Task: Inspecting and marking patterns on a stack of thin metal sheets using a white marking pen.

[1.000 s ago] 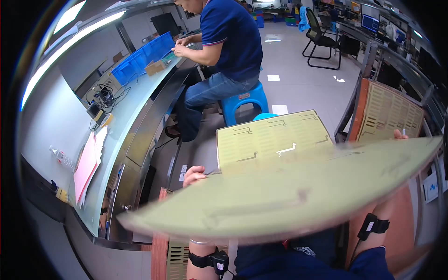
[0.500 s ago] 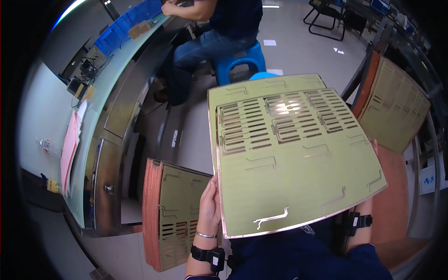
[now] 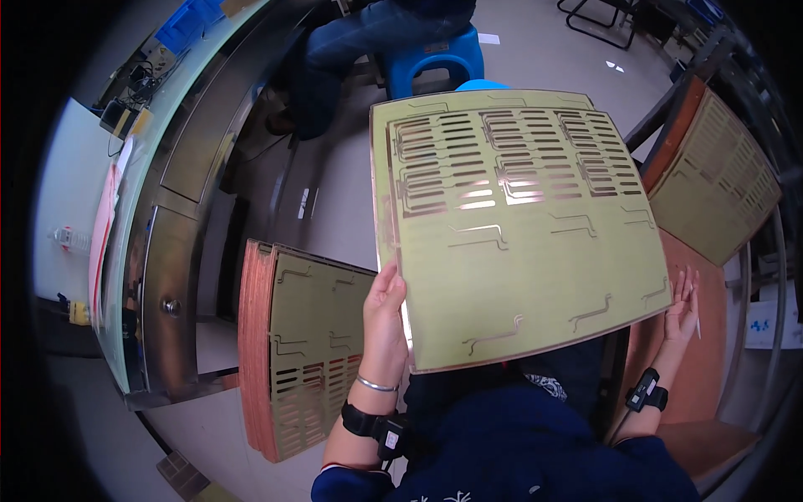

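Observation:
A large pale-green panel with copper-coloured slots and bent traces [image 3: 519, 268], like a printed circuit board panel, is tilted in front of me. The edge of a second green panel [image 3: 393, 99] shows behind its top. My left hand [image 3: 387, 314] grips the left edge, thumb on the front and the other fingers hidden behind. Beside the lower right corner, my right hand [image 3: 682, 308] has its fingers stretched out and grips nothing visible. Whether its fingertips touch the panel's edge, I cannot tell.
A thick stack of similar panels [image 3: 305, 335] stands at lower left, beside a metal-fronted bench [image 3: 171, 251]. More panels [image 3: 715, 180] lean on an orange-brown rack [image 3: 698, 289] at right. Ahead, a person [image 3: 360, 42] sits on a blue stool [image 3: 435, 63].
My right hand, mostly hidden behind the panel before, now shows beside its lower right corner with fingers spread. The panel sits higher in view and the surroundings have shifted. My left hand keeps its grip.

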Available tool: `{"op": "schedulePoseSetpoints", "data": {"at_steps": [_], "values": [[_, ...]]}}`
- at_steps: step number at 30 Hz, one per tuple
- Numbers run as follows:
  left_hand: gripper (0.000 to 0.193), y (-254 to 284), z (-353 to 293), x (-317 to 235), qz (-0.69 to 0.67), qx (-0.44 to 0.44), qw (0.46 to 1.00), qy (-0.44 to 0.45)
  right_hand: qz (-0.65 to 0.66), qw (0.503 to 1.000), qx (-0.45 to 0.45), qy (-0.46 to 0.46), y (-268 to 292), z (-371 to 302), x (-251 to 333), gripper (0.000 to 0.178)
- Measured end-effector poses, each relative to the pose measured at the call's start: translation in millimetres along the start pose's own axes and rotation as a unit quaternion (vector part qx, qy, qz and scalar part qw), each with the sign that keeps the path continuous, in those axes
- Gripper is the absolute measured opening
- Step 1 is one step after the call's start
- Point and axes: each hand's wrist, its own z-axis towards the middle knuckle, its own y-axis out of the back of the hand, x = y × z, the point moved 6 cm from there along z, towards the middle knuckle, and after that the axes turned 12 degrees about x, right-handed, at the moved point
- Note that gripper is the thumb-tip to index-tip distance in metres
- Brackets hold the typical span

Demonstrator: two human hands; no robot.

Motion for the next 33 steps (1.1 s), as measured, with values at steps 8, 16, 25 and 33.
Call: {"op": "schedulePoseSetpoints", "data": {"at_steps": [8, 16, 25, 33], "values": [[0.049, -28, -26, -34, 0.619, 0.025, 0.745, -0.247, -0.288, 0.958, -0.005, 0.005, -52, -4, 11, 0.046], [0.065, -62, -88, 22, 0.624, 0.438, 0.629, -0.151, -0.4, 0.898, 0.182, 0.005, -158, -28, -49, 0.056], [0.053, -19, -24, -20, 0.739, 0.107, 0.644, -0.166, -0.439, 0.726, 0.521, -0.095, -269, -128, -139, 0.017], [0.05, -21, -23, -19, 0.714, 0.101, 0.671, -0.171, -0.485, 0.774, 0.393, -0.105, -232, -110, -135, 0.018]]}}
